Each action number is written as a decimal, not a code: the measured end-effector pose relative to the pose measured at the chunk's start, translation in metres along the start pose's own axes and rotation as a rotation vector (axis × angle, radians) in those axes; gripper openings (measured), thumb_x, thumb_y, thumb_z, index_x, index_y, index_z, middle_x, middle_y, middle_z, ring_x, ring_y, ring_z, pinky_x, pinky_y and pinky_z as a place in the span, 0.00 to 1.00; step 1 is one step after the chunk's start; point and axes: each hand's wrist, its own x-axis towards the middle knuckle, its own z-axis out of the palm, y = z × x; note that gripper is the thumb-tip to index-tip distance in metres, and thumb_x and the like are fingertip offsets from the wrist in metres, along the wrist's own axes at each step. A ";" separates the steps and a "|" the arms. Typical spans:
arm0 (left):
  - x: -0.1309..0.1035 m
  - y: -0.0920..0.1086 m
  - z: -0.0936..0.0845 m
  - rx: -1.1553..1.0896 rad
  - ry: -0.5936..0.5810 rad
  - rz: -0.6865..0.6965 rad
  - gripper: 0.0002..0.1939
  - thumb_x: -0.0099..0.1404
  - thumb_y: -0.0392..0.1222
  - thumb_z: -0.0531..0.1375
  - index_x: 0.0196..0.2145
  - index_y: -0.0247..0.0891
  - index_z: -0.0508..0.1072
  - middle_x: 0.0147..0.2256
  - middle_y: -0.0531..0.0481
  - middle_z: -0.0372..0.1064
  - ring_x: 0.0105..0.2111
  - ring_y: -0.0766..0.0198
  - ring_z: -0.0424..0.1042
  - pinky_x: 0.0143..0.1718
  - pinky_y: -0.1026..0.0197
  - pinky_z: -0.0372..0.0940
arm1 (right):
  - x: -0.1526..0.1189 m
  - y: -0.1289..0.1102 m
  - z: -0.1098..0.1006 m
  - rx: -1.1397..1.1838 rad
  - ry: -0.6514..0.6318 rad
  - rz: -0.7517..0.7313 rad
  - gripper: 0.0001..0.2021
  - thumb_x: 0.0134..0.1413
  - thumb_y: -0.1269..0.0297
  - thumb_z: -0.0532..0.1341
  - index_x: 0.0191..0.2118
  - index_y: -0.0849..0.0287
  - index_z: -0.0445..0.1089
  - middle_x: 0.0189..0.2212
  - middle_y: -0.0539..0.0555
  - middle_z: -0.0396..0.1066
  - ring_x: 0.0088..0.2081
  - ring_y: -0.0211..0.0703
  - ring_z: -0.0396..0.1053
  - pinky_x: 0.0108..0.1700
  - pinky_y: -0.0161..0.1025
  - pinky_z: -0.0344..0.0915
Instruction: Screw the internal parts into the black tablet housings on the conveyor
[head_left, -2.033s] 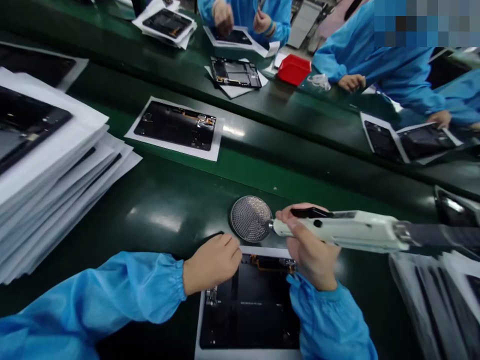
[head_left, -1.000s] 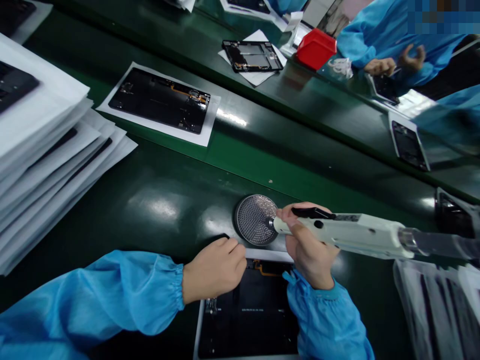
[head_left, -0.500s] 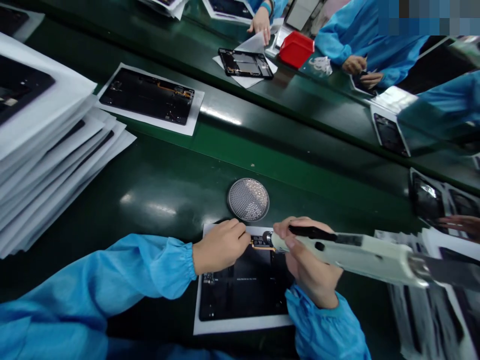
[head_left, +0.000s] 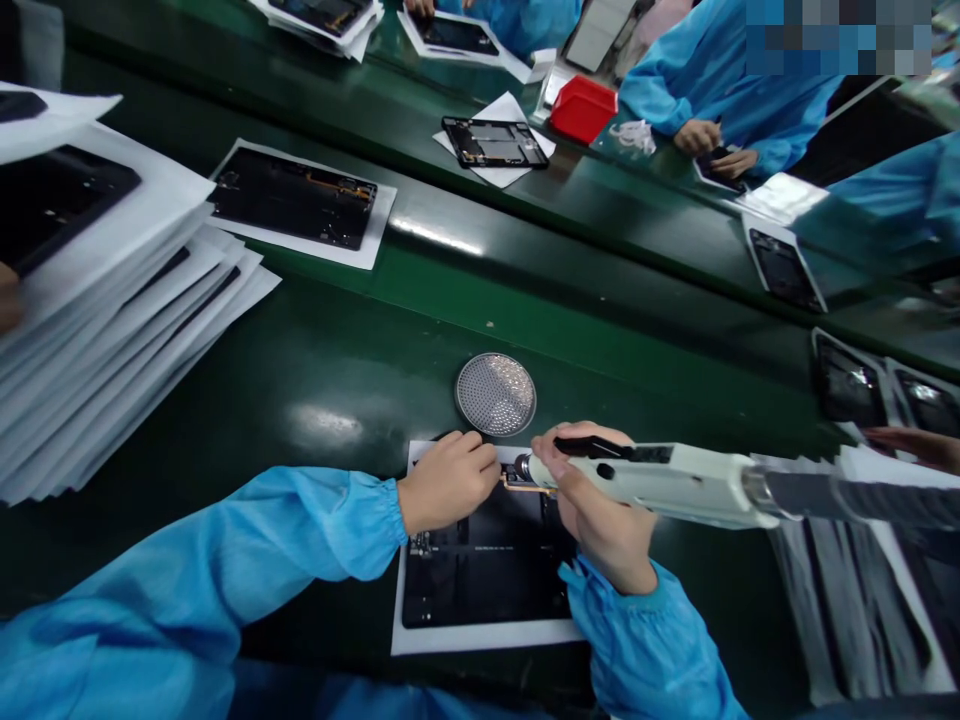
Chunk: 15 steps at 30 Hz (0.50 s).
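The tablet (head_left: 487, 580) lies on white paper (head_left: 487, 636) at the frame's lower centre, below a round dish (head_left: 496, 394) on the green surface (head_left: 360, 370), the right hand (head_left: 604, 510) gripping a screwdriver (head_left: 697, 485) at its top edge and the left hand (head_left: 450, 483) curled over its upper left, contents hidden.

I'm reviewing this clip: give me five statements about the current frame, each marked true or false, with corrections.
1. The right grip holds a pale tool. True.
2. The black panel in front of the person lies on white paper. True.
3. The round perforated dish rests on that panel. False: the dish sits on the green bench, beyond the panel.
4. The left grip is inside the red bin. False: the left grip is over the panel's far left part; the red bin stands across the bench.
5. A paper stack is at the left. True.
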 end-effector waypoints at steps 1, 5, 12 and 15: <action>-0.001 0.000 -0.001 0.017 0.001 0.017 0.12 0.73 0.34 0.52 0.34 0.33 0.72 0.32 0.45 0.65 0.34 0.58 0.62 0.31 0.57 0.55 | 0.000 0.001 0.000 -0.006 -0.004 0.004 0.12 0.50 0.69 0.68 0.42 0.56 0.72 0.37 0.53 0.73 0.36 0.45 0.72 0.43 0.49 0.74; -0.005 0.002 -0.006 0.096 -0.011 0.103 0.12 0.73 0.32 0.50 0.36 0.29 0.73 0.35 0.41 0.68 0.33 0.58 0.63 0.31 0.56 0.54 | -0.002 0.005 0.002 -0.049 -0.006 0.028 0.12 0.49 0.68 0.69 0.41 0.57 0.72 0.36 0.53 0.73 0.35 0.43 0.72 0.42 0.48 0.74; -0.011 0.007 -0.010 0.098 0.009 0.135 0.13 0.72 0.34 0.52 0.34 0.31 0.75 0.41 0.38 0.70 0.38 0.54 0.66 0.32 0.54 0.54 | -0.004 0.008 0.005 -0.107 0.001 0.069 0.12 0.49 0.65 0.69 0.40 0.58 0.72 0.35 0.54 0.73 0.35 0.45 0.73 0.43 0.50 0.74; -0.010 0.008 -0.009 0.084 0.014 0.124 0.13 0.72 0.33 0.53 0.34 0.31 0.76 0.41 0.38 0.70 0.38 0.54 0.66 0.33 0.55 0.54 | -0.005 0.008 0.006 -0.121 -0.003 0.070 0.12 0.49 0.64 0.69 0.40 0.58 0.72 0.36 0.54 0.72 0.35 0.45 0.73 0.43 0.50 0.74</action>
